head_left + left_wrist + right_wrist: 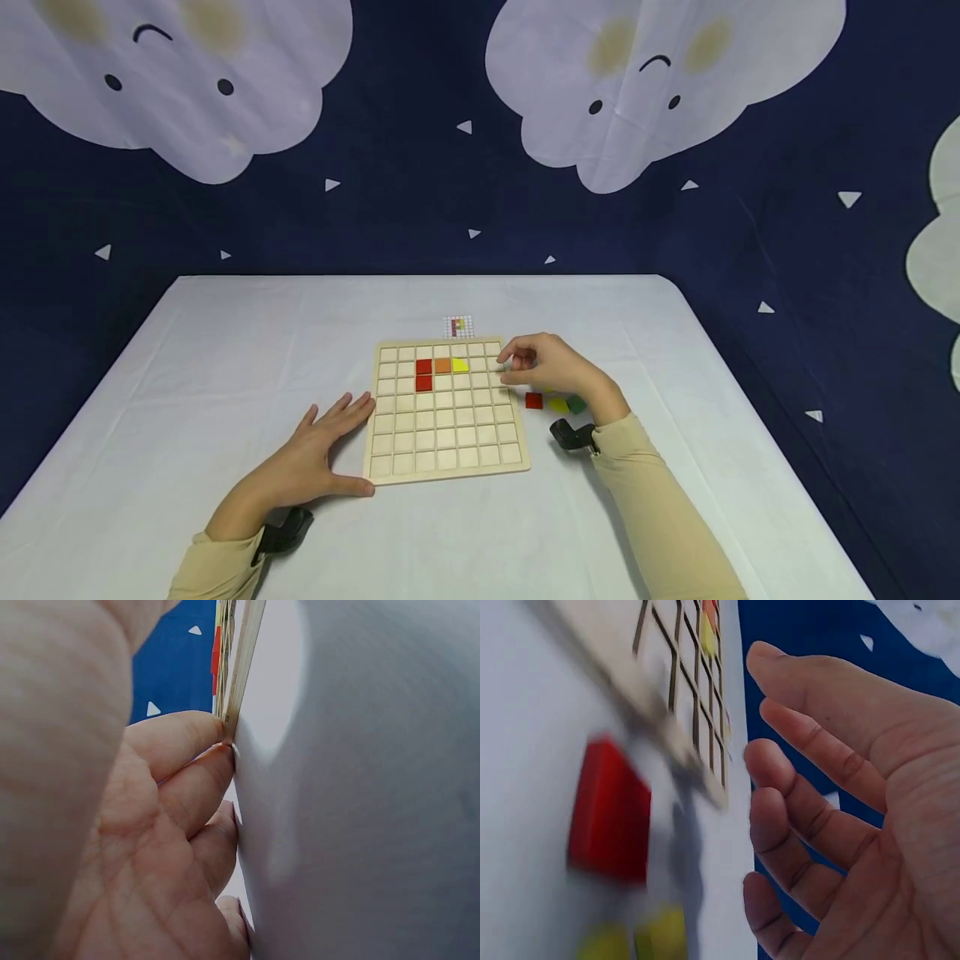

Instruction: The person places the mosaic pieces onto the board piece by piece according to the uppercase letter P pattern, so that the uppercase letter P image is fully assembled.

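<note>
A wooden grid board (446,438) lies on the table, with two red tiles (423,383), an orange tile (442,365) and a yellow tile (460,365) in its upper cells. My left hand (300,467) rests at the board's left side, fingers spread, with thumb and fingertips against its edge. Over the right edge hovers my right hand (555,362), its thumb and fingers bent but apart, and nothing shows between them in the right wrist view. Below that hand lie a loose red tile (533,401), yellow pieces (558,405) and a green piece (576,404), partly hidden by it.
A small printed card (458,327) with a coloured grid pattern lies just beyond the board's far edge. White cloth covers the table (262,350). A dark blue curtain with clouds (405,208) hangs behind the table.
</note>
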`<state>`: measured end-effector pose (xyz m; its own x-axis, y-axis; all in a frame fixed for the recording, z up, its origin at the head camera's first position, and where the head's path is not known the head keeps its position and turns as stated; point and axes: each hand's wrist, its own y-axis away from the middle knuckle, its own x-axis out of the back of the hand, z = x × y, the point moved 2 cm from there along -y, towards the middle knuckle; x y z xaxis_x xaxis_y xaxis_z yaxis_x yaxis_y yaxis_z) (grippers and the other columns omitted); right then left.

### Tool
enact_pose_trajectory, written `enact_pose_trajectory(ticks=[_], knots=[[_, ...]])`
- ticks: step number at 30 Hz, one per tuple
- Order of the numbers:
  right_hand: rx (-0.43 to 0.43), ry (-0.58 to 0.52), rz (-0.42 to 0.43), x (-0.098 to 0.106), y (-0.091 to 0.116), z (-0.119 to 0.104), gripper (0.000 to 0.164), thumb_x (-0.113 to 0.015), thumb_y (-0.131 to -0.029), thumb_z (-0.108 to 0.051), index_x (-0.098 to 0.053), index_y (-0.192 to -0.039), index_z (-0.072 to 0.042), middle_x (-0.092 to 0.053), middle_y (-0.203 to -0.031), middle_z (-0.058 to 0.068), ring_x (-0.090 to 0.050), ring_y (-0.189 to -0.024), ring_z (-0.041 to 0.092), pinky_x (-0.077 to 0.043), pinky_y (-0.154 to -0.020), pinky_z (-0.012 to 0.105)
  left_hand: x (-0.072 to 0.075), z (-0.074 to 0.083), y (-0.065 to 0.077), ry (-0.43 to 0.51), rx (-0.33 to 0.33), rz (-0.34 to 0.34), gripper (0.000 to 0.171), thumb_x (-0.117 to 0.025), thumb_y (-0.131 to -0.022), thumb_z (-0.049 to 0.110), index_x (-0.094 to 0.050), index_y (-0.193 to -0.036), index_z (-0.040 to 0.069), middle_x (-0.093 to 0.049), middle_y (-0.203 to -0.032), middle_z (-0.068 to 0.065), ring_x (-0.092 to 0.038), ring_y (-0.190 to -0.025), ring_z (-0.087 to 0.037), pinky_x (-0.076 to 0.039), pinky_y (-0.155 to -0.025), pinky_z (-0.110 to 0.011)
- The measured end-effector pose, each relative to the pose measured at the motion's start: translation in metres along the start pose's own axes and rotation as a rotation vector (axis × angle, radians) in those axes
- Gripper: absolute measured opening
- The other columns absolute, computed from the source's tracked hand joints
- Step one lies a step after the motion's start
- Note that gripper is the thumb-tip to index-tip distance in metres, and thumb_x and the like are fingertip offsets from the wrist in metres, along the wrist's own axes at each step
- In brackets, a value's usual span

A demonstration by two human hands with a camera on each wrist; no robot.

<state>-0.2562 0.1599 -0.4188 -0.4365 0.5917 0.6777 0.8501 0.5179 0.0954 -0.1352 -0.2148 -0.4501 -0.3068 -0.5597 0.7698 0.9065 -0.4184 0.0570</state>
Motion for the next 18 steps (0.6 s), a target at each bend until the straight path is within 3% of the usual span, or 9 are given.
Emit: enact_pose_trajectory(ticks=[9, 18], knots=[[0.125, 0.01, -0.074, -0.033, -0.032, -0.033, 0.021, -0.082, -0.096, -0.023, -0.077, -0.112, -0.01, -0.064, -0.084, -0.004, -0.055, -0.076, 0.009, -0.049, -0.076, 0.024, 0.0, -0.001, 0.001, 0.016, -0.011, 0.003, 0.121, -0.099, -0.069, 0.05, -0.041, -0.166, 0.007, -0.035, -0.174, -0.016, -0.022, -0.164, -0.049, -0.003, -0.126, -0.08], [0.182, 0.052, -0.106, -0.062, -0.061, -0.059, 0.016, -0.083, -0.095, -0.022, -0.079, -0.107, -0.012, -0.058, -0.076, -0.005, -0.049, -0.068, 0.006, -0.044, -0.073, 0.022, -0.001, -0.002, 0.0, 0.016, -0.007, -0.001, 0.122, -0.098, -0.069, 0.052, -0.04, -0.166, 0.008, -0.035, -0.174, -0.015, -0.021, -0.164, -0.049, -0.003, -0.126, -0.08]])
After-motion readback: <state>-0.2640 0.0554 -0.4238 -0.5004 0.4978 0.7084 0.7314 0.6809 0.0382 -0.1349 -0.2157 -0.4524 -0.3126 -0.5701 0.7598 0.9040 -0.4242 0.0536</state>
